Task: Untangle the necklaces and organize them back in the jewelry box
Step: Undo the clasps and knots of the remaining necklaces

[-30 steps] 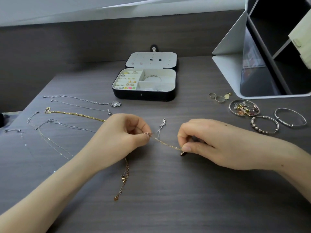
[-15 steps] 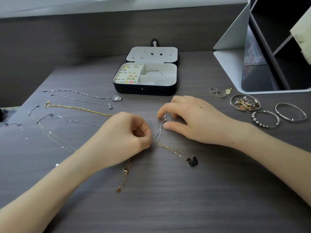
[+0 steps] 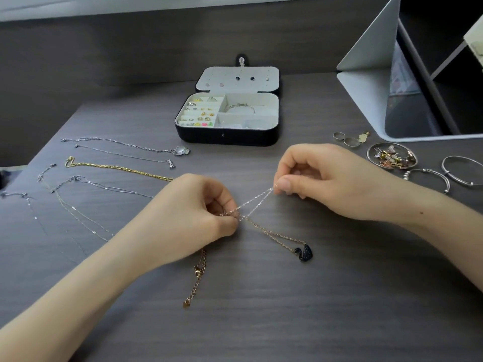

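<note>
Right hand [image 3: 326, 181] has come up off the table & drawn back to the R since half a sec ago, so the thin silver chain [image 3: 257, 201] it pinches betw thumb & forefinger now runs as a taut double strand down-left to the left hand [image 3: 188, 207]. L hand is curled tight, thumb & fingertips pinching the knot [image 3: 232, 214] where the silver chain crosses the fine rose-gold chain [image 3: 274, 235]. That chain runs from the knot down-right to its black swan pendant [image 3: 304, 253], flat on the dark wood-grain table [image 3: 261, 322], about where it lay before. Its chunkier clasp end [image 3: 197, 275] trails from under the L hand toward the near edge. Behind the hands, well apart, sits the black oblong jewelry box [image 3: 227, 138] w/ cream lining, lid open & laid back, a few studs pinned in it. Small earrings & rings fill the L slots; a silver bangle [image 3: 240, 107] lies in the rear R compartment. Tiny pale mark on box front, too small to read. Left of the hands: separated necklaces in rows, incl. a silver pendant necklace [image 3: 125, 145] & a twisted gold chain [image 3: 117, 168]. Right: two silver rings [image 3: 345, 138], a round dish of charms [image 3: 369, 155], two loose silver bangles [image 3: 428, 170], a white desk organiser [image 3: 366, 74] at rear R.
</note>
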Demonstrator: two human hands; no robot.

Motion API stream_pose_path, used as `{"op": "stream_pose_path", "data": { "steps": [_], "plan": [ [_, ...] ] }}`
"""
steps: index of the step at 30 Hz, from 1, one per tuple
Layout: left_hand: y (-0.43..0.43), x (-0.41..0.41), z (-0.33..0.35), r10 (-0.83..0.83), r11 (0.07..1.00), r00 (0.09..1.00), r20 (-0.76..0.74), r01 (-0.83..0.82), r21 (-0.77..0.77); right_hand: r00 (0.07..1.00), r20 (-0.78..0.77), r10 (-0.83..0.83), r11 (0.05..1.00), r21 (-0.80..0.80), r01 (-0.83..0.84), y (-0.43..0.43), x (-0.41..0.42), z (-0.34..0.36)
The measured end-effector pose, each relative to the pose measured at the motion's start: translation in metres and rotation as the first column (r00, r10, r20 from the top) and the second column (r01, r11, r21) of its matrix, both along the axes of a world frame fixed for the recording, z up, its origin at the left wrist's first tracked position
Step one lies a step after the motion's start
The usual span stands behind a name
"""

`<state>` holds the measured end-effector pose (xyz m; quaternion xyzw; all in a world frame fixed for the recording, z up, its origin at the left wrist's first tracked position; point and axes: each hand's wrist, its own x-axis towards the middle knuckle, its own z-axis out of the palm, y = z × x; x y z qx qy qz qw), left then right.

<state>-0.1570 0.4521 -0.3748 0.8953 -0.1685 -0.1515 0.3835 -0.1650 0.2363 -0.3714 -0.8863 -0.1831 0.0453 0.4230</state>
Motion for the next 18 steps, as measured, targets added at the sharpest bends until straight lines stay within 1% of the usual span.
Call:
{"op": "stream_pose_path", "data": {
  "steps": [3,6,8,13,15,18],
  "plan": [
    [-0.0004,-0.0007,0.0005,-0.011,1.000,1.000,-0.010,0.011,-0.013,0.998,-0.067,0.020,0.992,0.129,-0.011,-0.0010,-0.0002,-0.0012],
    [-0.0005,-0.0012,0.0017,-0.026,1.000,1.000,-0.016,0.025,-0.011,0.996,-0.084,0.020,0.983,0.185,-0.004,-0.0018,-0.0005,-0.0018],
    [-0.0008,-0.0019,0.0023,-0.042,0.999,0.999,-0.022,0.042,-0.009,0.998,-0.064,-0.002,0.991,0.136,0.011,-0.0011,-0.0016,-0.0013],
    [-0.0004,-0.0029,0.0012,-0.074,0.997,0.997,-0.030,0.074,-0.013,0.999,0.024,-0.023,0.998,-0.054,0.025,0.0039,-0.0054,0.0010],
    [0.0002,-0.0033,0.0019,-0.079,0.996,0.996,-0.029,0.078,-0.033,0.999,0.038,-0.032,0.996,-0.078,0.035,0.0043,-0.0062,0.0015],
    [-0.0007,-0.0041,0.0034,-0.090,0.995,0.996,-0.027,0.089,-0.050,0.999,0.024,-0.025,0.998,-0.058,0.027,0.0041,-0.0070,0.0037]
  ]
}}
